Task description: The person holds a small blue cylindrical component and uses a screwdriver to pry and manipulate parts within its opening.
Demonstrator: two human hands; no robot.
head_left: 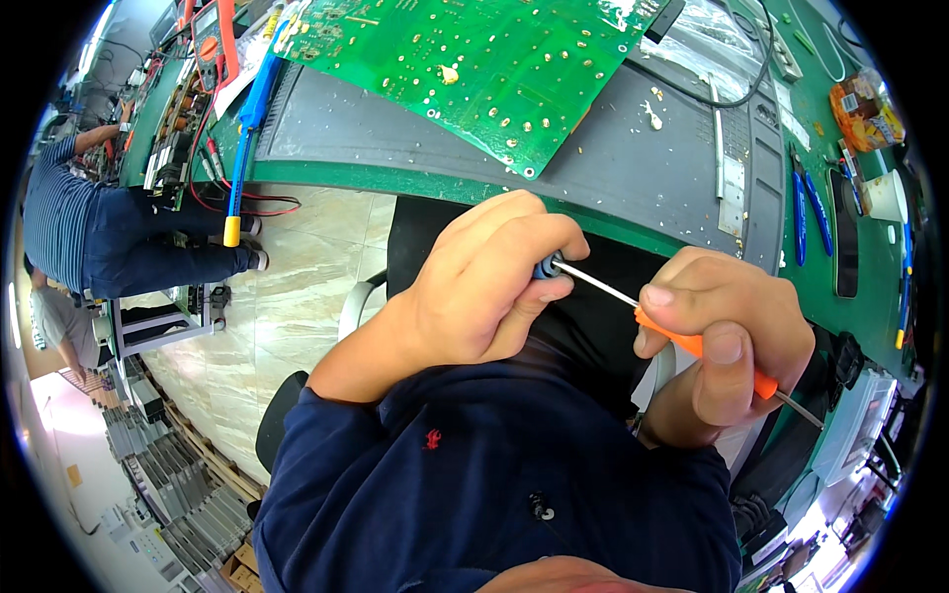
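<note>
My right hand is closed around the orange handle of a screwdriver. Metal shaft shows at both ends of that handle. The shaft on the left runs to a small dark blue, rounded piece pinched between the thumb and fingers of my left hand. Most of that piece is hidden, so its kind cannot be told. Both hands are in front of my chest, just off the bench's near edge. Beyond them a large green circuit board lies on a grey work mat, one corner pointing toward me.
Right of the mat lie blue-handled pliers, a black phone, a white cup and an orange packet. A multimeter with leads and a blue, yellow-tipped tool are at left. A person stands beyond.
</note>
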